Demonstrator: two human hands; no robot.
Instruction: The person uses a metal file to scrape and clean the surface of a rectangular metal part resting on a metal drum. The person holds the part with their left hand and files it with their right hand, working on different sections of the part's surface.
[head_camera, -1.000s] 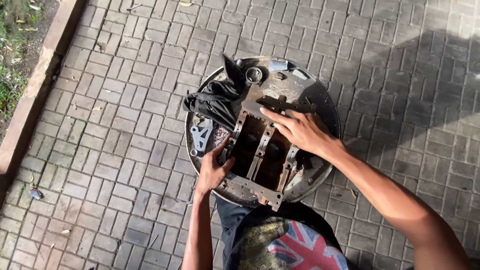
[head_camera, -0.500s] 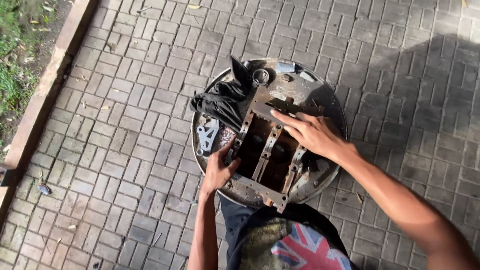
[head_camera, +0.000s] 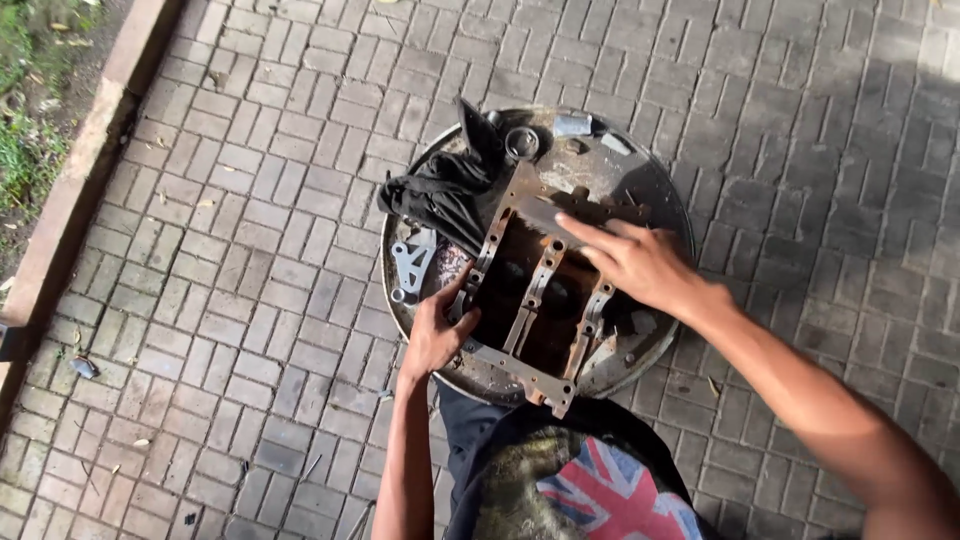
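Meanwhile the hands had barely shifted over the last second. The rusty frame (head_camera: 535, 300) lay where it had been, flat in the round metal pan (head_camera: 655, 200) on the brick paving (head_camera: 250, 250), its long ribs running toward the person's knees. The left hand (head_camera: 435, 335) had stayed at the frame's near-left edge, fingers curled around the side rail and holding it. The right hand (head_camera: 635, 262) had slid slightly along the frame's far-right part; it lay flat, fingers spread wide and pressed down on the plate, gripping nothing.

A black rag (head_camera: 445, 195) sat bunched at the frame's far-left corner, partly over the pan's rim. A ring-shaped bearing (head_camera: 521, 143) rested just beyond the frame's far end, and a pale bracket (head_camera: 411, 265) lay left of the frame, inside the pan near the left hand.

Judging by so little change, the frame was being steadied or felt over rather than lifted: neither end had risen off the pan, and one hand pinned it while the other held its side.
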